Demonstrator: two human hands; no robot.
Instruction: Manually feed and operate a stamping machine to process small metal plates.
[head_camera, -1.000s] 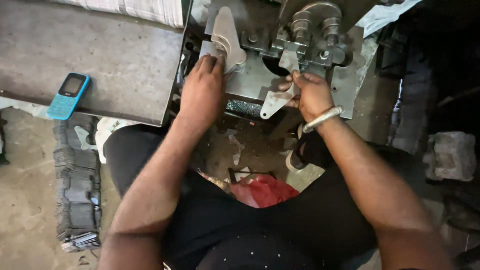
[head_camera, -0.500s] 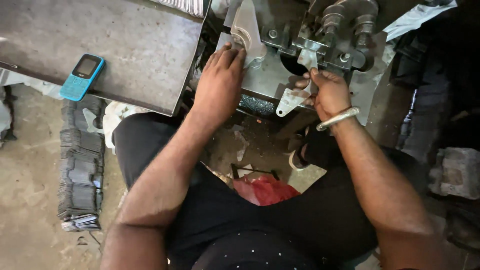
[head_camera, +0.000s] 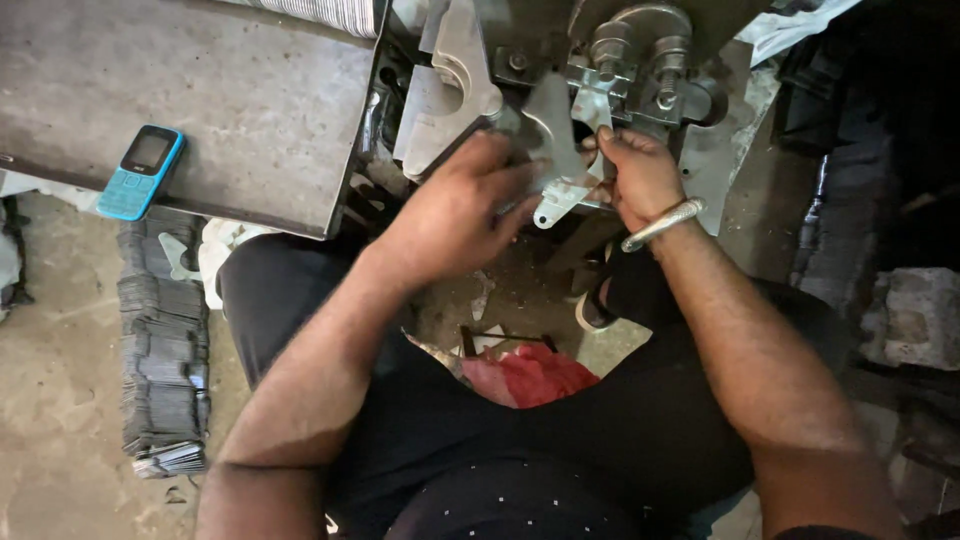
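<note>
My left hand (head_camera: 455, 210) reaches right, and its fingertips pinch a flat grey metal piece (head_camera: 553, 135) in front of the press machine (head_camera: 640, 55). My right hand (head_camera: 635, 175), with a metal bangle (head_camera: 662, 224) on the wrist, grips the same piece from the right, by its lower tab with a small hole. The piece stands tilted just below the machine's bolted die. Several similar cut blanks (head_camera: 450, 75) lean at the left of the machine.
A grey metal table (head_camera: 230, 110) at the left carries a blue phone (head_camera: 142, 172). On the floor lies a stack of flat metal pieces (head_camera: 160, 350). A red cloth (head_camera: 530, 375) rests between my knees. Dark clutter and a block (head_camera: 915, 315) are at the right.
My left hand left the leaning blanks and moved right to the piece at my right hand. The view shifted a little; my right hand stayed by the die.
</note>
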